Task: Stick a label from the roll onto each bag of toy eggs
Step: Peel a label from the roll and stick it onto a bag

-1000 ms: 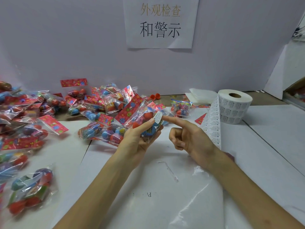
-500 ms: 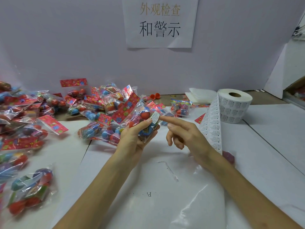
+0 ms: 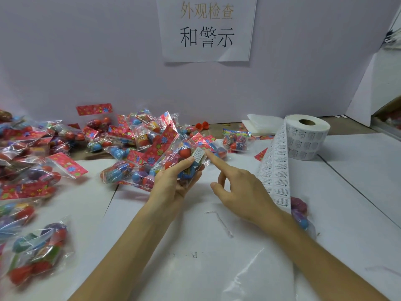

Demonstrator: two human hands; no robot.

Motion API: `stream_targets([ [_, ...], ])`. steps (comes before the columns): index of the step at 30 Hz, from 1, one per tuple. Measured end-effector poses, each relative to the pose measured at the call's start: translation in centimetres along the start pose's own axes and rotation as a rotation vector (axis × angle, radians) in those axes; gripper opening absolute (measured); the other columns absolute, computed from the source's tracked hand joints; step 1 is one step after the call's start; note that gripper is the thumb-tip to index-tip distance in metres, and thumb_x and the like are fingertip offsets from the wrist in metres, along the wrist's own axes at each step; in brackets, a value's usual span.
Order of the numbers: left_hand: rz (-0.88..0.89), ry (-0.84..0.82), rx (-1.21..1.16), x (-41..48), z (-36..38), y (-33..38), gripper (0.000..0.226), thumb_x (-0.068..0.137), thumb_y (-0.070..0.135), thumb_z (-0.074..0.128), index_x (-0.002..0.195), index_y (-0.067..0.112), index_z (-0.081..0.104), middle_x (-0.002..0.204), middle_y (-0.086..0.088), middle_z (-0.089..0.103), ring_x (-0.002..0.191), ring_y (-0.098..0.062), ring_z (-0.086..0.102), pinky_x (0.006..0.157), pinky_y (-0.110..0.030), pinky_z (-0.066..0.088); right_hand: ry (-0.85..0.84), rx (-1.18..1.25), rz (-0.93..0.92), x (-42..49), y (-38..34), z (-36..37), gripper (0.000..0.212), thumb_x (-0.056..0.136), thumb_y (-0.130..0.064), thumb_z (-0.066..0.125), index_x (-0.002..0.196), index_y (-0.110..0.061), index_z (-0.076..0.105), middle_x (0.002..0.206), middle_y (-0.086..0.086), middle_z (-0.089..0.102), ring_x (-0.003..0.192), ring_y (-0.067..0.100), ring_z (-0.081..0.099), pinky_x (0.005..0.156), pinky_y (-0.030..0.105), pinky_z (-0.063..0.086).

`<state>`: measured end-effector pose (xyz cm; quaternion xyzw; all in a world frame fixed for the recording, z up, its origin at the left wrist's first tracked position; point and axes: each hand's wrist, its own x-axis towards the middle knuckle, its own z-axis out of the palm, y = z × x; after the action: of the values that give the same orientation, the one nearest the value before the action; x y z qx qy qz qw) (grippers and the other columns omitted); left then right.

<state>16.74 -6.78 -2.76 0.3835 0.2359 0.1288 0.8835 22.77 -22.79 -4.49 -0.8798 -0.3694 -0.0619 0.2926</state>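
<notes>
Over the table [image 3: 358, 170], left hand [image 3: 173, 181] grips one bag [image 3: 184, 153]; right hand [image 3: 243, 187], empty, points at one label [image 3: 198, 155].

- A paper sign [image 3: 207, 29] on the back wall read "外观检查" in tan characters, with "和警示" in black beneath.
- The roll [image 3: 308, 137] and its hanging strip [image 3: 275, 170] carried blocks of black print, too small to read.
- The label [image 3: 198, 154] on the held bag [image 3: 184, 164] bore fine print, likewise illegible.
- A faint "P" showed on the white sheet [image 3: 173, 235] on the table.
</notes>
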Motion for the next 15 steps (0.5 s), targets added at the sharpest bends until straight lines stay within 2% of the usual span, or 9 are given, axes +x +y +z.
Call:
stream_targets([
  [2,-0.008,-0.007,-0.01,-0.06,0.05,-0.01,0.022,0.081,0.008,0.079,0.102,0.004,0.072,0.097,-0.017,0.079,0.09,-0.033,0.078,0.059,-0.027,0.063,-0.001,0.02,0.023,0.11,0.07,-0.03,0.079,0.097,-0.036,0.055,0.155,-0.058,0.005,0.087,-0.012,0.063,0.062,0.005,0.05,0.07,0.032,0.046],
  [5,0.001,-0.023,-0.018,-0.17,0.18,0.0,0.036,0.071,0.009,0.081,0.105,0.004,0.07,0.1,-0.017,0.079,0.089,-0.031,0.078,0.061,-0.027,0.064,0.081,0.137,0.064,0.38,0.54,-0.39,0.078,0.097,-0.028,0.059,0.158,-0.049,0.015,0.084,-0.014,0.064,0.055,0.004,0.051,0.066,0.028,0.046],
  [7,0.017,-0.034,-0.016,-0.18,0.21,0.03,0.041,0.068,0.011,0.081,0.107,0.005,0.069,0.1,-0.016,0.079,0.089,-0.031,0.078,0.06,-0.027,0.063,0.131,0.22,0.011,0.29,0.58,-0.7,0.076,0.096,-0.023,0.059,0.157,-0.047,0.022,0.08,-0.014,0.061,0.054,0.008,0.053,0.061,0.021,0.045],
  [10,0.045,-0.052,0.001,-0.2,0.11,0.05,0.048,0.067,0.014,0.081,0.113,0.006,0.068,0.099,-0.014,0.079,0.089,-0.03,0.078,0.059,-0.026,0.062,0.087,0.223,-0.12,0.04,0.18,-0.94,0.075,0.095,-0.022,0.056,0.155,-0.052,0.023,0.081,-0.013,0.059,0.056,0.016,0.049,0.059,0.019,0.042],
  [13,0.079,-0.105,0.044,-0.32,0.02,-0.02,0.047,0.065,0.017,0.08,0.109,0.006,0.071,0.091,-0.009,0.08,0.087,-0.027,0.079,0.062,-0.026,0.061,0.001,0.104,-0.152,-0.04,0.03,-0.66,0.074,0.096,-0.023,0.057,0.154,-0.054,0.023,0.084,-0.013,0.06,0.064,0.003,0.05,0.063,0.02,0.038],
  [15,0.095,-0.139,0.067,-0.42,0.02,-0.11,0.051,0.066,0.017,0.079,0.114,0.004,0.071,0.096,-0.01,0.08,0.089,-0.027,0.079,0.065,-0.026,0.062,-0.02,0.054,-0.138,-0.05,0.14,-0.57,0.075,0.097,-0.023,0.057,0.154,-0.057,0.021,0.086,-0.014,0.06,0.067,-0.005,0.049,0.063,0.02,0.035],
])
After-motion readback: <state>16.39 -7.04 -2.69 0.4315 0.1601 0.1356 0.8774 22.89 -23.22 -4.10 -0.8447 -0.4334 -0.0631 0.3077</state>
